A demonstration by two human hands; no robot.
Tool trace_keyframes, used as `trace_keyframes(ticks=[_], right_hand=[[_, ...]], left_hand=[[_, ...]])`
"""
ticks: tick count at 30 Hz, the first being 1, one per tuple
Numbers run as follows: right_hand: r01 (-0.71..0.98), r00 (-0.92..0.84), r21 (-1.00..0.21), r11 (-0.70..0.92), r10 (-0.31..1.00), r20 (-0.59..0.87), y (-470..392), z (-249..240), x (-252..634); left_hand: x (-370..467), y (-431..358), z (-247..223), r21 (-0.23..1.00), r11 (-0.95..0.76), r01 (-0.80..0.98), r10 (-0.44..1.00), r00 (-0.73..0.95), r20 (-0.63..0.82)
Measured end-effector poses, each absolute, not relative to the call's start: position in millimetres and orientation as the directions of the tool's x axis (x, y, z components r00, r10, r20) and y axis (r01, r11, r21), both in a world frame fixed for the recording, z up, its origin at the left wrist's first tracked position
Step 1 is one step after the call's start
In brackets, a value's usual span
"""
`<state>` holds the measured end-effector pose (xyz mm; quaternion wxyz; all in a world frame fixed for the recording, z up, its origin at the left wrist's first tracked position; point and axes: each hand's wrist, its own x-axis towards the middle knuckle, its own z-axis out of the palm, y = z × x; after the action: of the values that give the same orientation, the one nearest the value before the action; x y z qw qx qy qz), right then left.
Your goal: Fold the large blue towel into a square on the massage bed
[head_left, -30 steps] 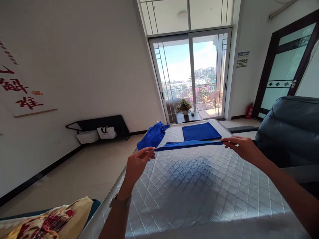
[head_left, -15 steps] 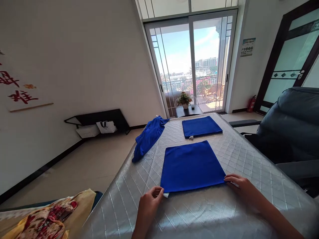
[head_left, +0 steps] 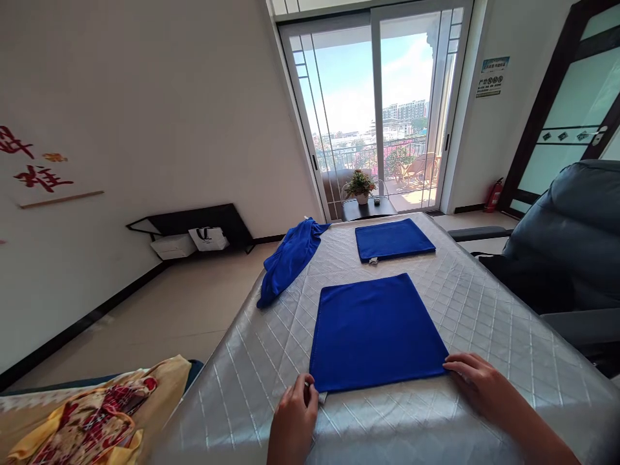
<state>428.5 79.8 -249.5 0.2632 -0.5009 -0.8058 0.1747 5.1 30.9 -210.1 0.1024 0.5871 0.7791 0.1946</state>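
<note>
Blue square cloth (head_left: pixel 378 336) flat on silver quilted cover (head_left: pixel 498 310), between hands — left hand (head_left: pixel 293 416) pinching near-left corner, right hand (head_left: pixel 479 385) pinching near-right corner — fingers narrow.

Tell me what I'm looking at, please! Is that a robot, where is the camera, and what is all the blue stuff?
There's no robot here. Those are a person's own bare hands: the left hand and the right hand. The camera is worn on the person's head, so you see roughly what they see, looking forward and down.

In front of them is a silvery quilted cover with a diamond pattern. Three blue fabric things lie on it: a flat near blue cloth, a flat far blue cloth with a little white tag at its edge, and a crumpled blue cloth on the left.

Only the near one is held: each hand has one of its closest corners between the fingers.
</note>
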Motion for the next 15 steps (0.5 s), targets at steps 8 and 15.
trace_keyframes(ticks=[8, 15], right_hand=[[0.818, -0.381, -0.387, 0.425, 0.905, 0.187, 84, -222, 412], [0.882, -0.285, -0.322, 0.344, 0.934, 0.217, 104, -245, 369]], left_hand=[[8, 32, -205, 0.283, 0.218, 0.934, 0.975, -0.223, -0.018], [16, 28, -196, 0.191, 0.208, 0.959, 0.978, -0.201, -0.056]])
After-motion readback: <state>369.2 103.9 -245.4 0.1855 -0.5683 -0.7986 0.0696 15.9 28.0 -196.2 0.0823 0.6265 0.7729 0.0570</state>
